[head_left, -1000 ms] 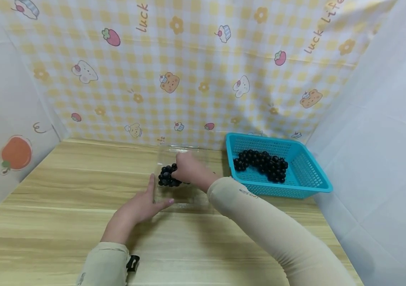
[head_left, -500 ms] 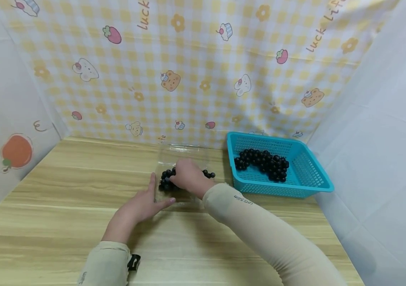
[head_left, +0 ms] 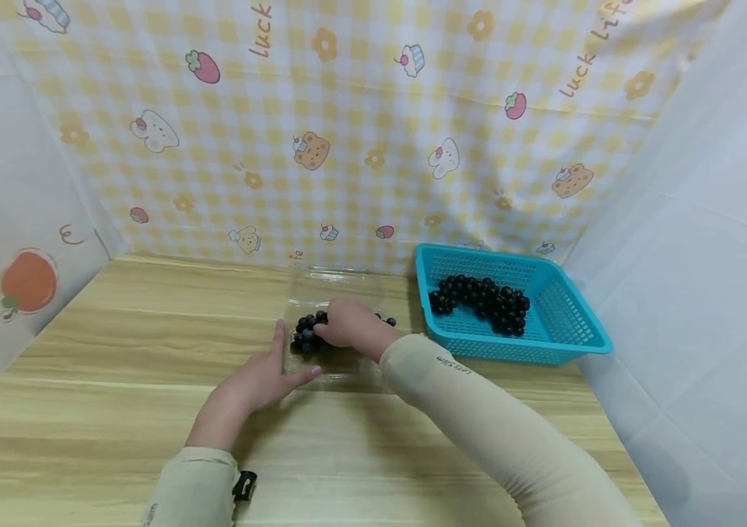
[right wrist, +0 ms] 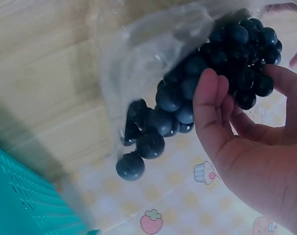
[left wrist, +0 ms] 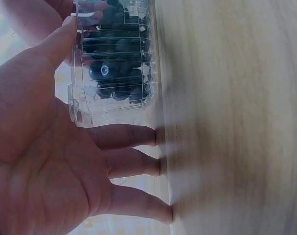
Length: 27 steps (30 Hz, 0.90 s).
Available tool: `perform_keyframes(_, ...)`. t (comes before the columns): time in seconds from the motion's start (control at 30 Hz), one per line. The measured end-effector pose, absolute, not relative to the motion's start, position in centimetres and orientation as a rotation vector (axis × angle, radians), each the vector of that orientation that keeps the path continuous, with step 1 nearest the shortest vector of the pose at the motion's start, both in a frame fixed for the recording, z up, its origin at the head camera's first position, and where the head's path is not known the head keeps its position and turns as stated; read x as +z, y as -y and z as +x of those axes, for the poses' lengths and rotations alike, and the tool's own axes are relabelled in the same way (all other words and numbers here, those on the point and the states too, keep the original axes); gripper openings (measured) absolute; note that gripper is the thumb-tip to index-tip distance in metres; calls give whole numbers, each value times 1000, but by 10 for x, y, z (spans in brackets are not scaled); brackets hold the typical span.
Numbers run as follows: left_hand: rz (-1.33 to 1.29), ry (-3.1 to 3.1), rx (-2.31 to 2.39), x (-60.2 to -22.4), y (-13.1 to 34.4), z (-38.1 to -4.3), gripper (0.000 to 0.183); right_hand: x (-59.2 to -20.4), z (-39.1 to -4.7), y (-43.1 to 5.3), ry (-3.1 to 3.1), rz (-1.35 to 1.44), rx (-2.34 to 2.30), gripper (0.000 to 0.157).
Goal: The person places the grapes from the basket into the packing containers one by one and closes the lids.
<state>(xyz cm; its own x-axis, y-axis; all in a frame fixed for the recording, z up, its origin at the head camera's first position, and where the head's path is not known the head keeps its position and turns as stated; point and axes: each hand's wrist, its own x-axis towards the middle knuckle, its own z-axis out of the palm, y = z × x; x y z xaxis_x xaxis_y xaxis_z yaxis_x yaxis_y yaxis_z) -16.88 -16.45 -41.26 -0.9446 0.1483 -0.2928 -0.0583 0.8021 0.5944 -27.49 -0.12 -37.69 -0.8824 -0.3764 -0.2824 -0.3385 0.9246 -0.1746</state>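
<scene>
A bunch of dark grapes (head_left: 307, 334) lies in a clear plastic box (head_left: 336, 291), whose see-through lid stands folded back. My right hand (head_left: 352, 323) is down over the box with curled fingers gripping the bunch; in the right wrist view the grapes (right wrist: 159, 121) spread to both sides of the fingers. My left hand (head_left: 261, 375) stays at the box's near left corner, its thumb along the front and a finger along the left side. From the left wrist, the other fingers (left wrist: 138, 198) are straight, tips on the table, and grapes (left wrist: 116, 73) show through the box wall.
A blue plastic basket (head_left: 564, 322) stands to the right of the box, with another bunch of dark grapes (head_left: 481, 301) in it. Behind the wooden table (head_left: 116, 351) hangs a checked cloth (head_left: 373, 190). White printed sheets close off both sides.
My right hand has moved a little lower and nearer with the grapes, pressing down into the box. Some grapes now show on its right side. The left hand has kept its place.
</scene>
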Motion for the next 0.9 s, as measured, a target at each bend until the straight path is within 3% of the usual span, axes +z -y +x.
perform_keyframes(0.37, 78, -2657, 903, -415, 165, -169, 126, -364, -271, -1, -2725, -568, -123, 70)
perform_keyframes(0.9, 73, -2662, 890, -417, 165, -171, 127, -347, -279, -14, -2699, -590, -74, 54)
